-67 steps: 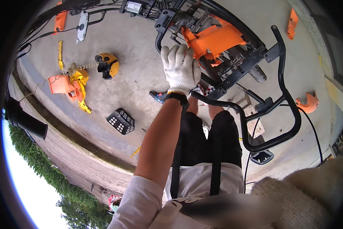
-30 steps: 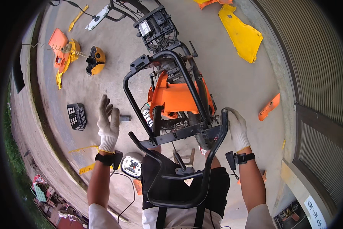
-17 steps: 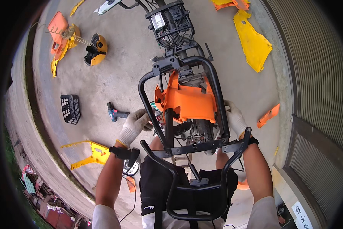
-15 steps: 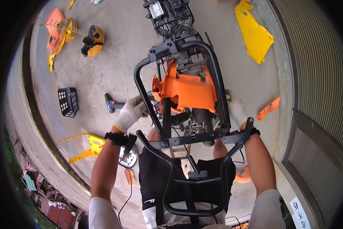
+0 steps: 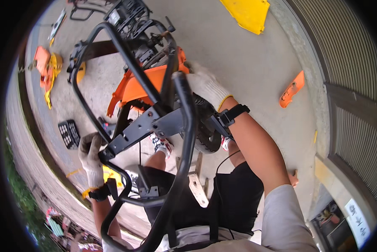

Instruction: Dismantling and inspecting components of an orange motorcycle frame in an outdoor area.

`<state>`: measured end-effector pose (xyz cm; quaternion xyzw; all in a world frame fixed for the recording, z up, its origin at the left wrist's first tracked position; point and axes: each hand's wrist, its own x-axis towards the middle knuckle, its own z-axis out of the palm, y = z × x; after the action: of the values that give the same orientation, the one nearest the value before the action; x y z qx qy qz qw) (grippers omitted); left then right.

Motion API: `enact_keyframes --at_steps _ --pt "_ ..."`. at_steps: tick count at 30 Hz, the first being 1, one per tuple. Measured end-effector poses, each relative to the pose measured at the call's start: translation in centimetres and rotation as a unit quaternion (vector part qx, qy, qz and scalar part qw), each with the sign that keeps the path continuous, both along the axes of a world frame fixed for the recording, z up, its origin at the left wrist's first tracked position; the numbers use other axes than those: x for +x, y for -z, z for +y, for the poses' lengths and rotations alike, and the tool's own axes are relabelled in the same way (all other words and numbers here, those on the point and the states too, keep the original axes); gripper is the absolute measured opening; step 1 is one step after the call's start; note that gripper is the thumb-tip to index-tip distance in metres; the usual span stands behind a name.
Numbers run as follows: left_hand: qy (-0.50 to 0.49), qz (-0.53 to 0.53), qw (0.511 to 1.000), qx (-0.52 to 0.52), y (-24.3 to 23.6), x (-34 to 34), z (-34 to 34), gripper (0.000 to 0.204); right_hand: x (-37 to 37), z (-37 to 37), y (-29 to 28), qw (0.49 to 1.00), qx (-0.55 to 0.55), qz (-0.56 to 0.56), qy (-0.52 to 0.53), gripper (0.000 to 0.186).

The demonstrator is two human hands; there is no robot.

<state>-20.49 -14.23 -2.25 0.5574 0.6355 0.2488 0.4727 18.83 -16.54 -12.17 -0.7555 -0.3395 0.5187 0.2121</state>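
My left hand (image 5: pixel 90 157), in a pale knit glove, has its fingers curled on the black tubular rack frame (image 5: pixel 127 63) at its lower left, beside the bolted crossbar (image 5: pixel 129 134). My right hand (image 5: pixel 201 84), also gloved, is reached up beside the right tube and the orange plastic fender (image 5: pixel 142 82); its fingers are blurred and partly hidden, so their grip is unclear. Below the fender the black tire (image 5: pixel 209 143) sits between my feet. Farther up is the stripped vehicle body with wiring and a silver box (image 5: pixel 115 17).
A yellow panel (image 5: pixel 247 14) and an orange strip (image 5: pixel 291 88) lie on the concrete at right, beside a ribbed metal shutter (image 5: pixel 352 126). Left are stacked orange and yellow parts (image 5: pixel 47 73), a black basket (image 5: pixel 68 134), a partly hidden drill (image 5: pixel 108 126) and a low ledge. A wooden stool (image 5: pixel 197 189) stands beneath me.
The rack and vehicle have swung askew in the view. My right hand has moved up toward the fender; my left hand has shifted down and outward to the rack's lower left.
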Motion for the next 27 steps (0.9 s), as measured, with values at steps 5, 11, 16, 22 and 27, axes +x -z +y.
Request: enact_keyframes --at_steps 5,11,16,22,27 --pt "-0.061 -0.075 0.995 0.031 2.0 -1.7 -0.3 0.014 0.2 -2.2 1.4 0.986 0.112 0.111 0.053 0.05" --pt "-0.061 -0.088 0.983 0.15 5.2 -5.7 0.6 0.021 0.3 -2.5 4.5 0.962 0.253 0.099 -0.03 0.031" --pt "-0.023 -0.023 0.969 0.244 8.1 -8.8 0.4 0.038 0.1 -2.6 5.2 0.911 0.392 -0.057 -0.119 0.024" --pt "0.122 0.054 0.898 0.418 8.1 -4.3 -0.4 0.034 -0.5 -1.3 6.8 0.95 0.291 0.083 0.072 0.039" --pt "-0.041 -0.205 0.955 0.209 5.2 -0.4 -0.3 0.028 -1.6 0.2 9.1 0.931 0.33 0.087 0.131 0.04"
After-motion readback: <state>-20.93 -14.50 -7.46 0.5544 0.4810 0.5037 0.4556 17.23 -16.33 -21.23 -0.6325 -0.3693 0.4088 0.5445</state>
